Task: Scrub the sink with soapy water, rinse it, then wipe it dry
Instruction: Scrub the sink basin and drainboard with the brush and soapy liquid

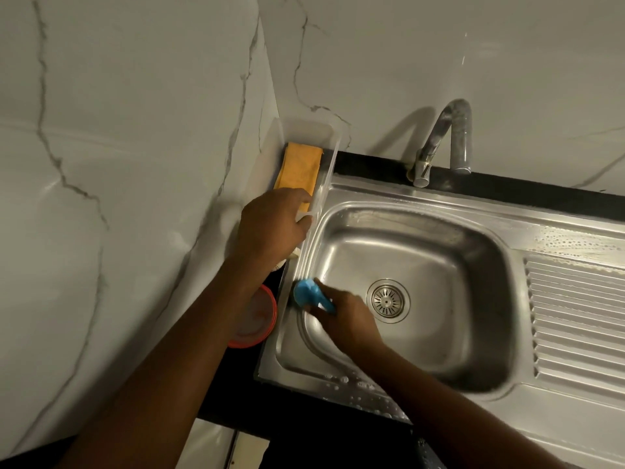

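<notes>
The steel sink (422, 258) fills the middle of the head view, with its drain (388, 300) at the basin floor and a curved tap (446, 137) behind. My right hand (345, 319) grips a blue scrub brush (309, 292) and holds it against the basin's left wall. My left hand (274, 221) rests on the near end of a clear plastic tray (324, 184) beside the sink, fingers curled over its edge. A folded orange cloth (299, 169) lies inside that tray.
A ridged draining board (575, 319) lies to the right of the basin, with water drops on the steel rim. A round red-rimmed container (257, 319) sits on the black counter under my left forearm. Marble-patterned walls close in on the left and behind.
</notes>
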A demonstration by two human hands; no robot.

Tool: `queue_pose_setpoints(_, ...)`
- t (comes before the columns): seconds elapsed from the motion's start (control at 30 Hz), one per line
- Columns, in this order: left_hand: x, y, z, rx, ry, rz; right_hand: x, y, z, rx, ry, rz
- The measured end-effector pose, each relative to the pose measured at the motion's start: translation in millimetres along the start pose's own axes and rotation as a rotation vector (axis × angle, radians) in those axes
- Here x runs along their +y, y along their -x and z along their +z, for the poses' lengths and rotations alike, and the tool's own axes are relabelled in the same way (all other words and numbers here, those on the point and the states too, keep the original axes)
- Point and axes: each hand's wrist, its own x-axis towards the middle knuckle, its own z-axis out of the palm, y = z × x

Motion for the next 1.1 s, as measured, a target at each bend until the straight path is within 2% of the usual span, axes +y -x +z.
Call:
queue_pose_setpoints(0.1, 0, 16, -11, 0.042, -0.001, 0.002, -8, -31, -13, 0.059, -0.084, 0.047)
queue_pose_setpoints(0.2, 2, 39, -21, 0.090, 0.063, -0.019, -12, -43, -20, 0.077, -0.048, 0.035)
queue_pose_setpoints(0.3, 1, 65, -28, 0.114, 0.117, -0.048, -11, -18, -11, 0.032, 0.011, -0.004)
queue_pose_setpoints(0.43, -3, 96, -30, 0.101, 0.121, -0.156, -4, 33, -2, -0.108, 0.212, -0.094)
queue_pose_setpoints(0.53, -6, 111, -30, 0.078, 0.129, -0.213, -8, 29, -4, -0.081, 0.248, -0.117)
queue_pose_setpoints(0.7, -6, 137, -39, 0.075, 0.115, -0.307, -16, 3, -23, -0.131, 0.172, -0.105)
queue_pose_setpoints(0.77, -4, 153, -42, 0.079, 0.097, -0.334, -22, 5, -34, -0.092, 0.117, -0.127)
queue_pose_setpoints(0.93, -5, 193, -36, 0.088, 0.098, -0.469, -65, 24, -46, -0.038, 0.100, -0.326)
queue_pose_setpoints(1.1, -4, 219, -37, 0.090, 0.148, -0.506, -113, 11, -26, -0.171, 0.250, -0.485)
